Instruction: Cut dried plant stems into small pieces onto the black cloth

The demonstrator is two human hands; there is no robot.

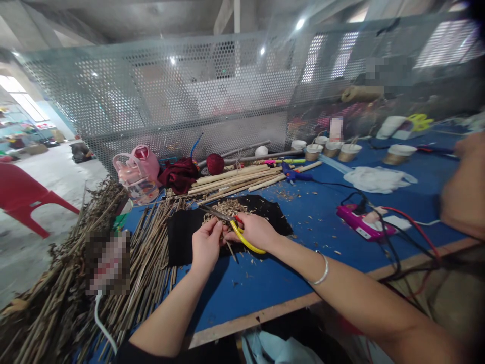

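My right hand [254, 231] is wrapped around the handles of a pair of scissors [248, 243] with yellow grips. Their dark blades [217, 213] point up and left, over a heap of small pale cut pieces [231, 206]. Close beside it, my left hand [206, 243] is closed in a pinch at the blades. A thin dry stem [232, 252] sticks out below its fingertips, the rest of it hidden by the fingers. Both hands are above a black cloth [182, 237] that carries the heap.
Long dry stalks [147, 253] lie in a bundle on the left. Behind the cloth are peeled sticks [235, 179], a blue glue gun [293, 173] and a pink bottle [138, 174]. A magenta power strip [364, 225] with cables and another person's arm [464, 187] are at right.
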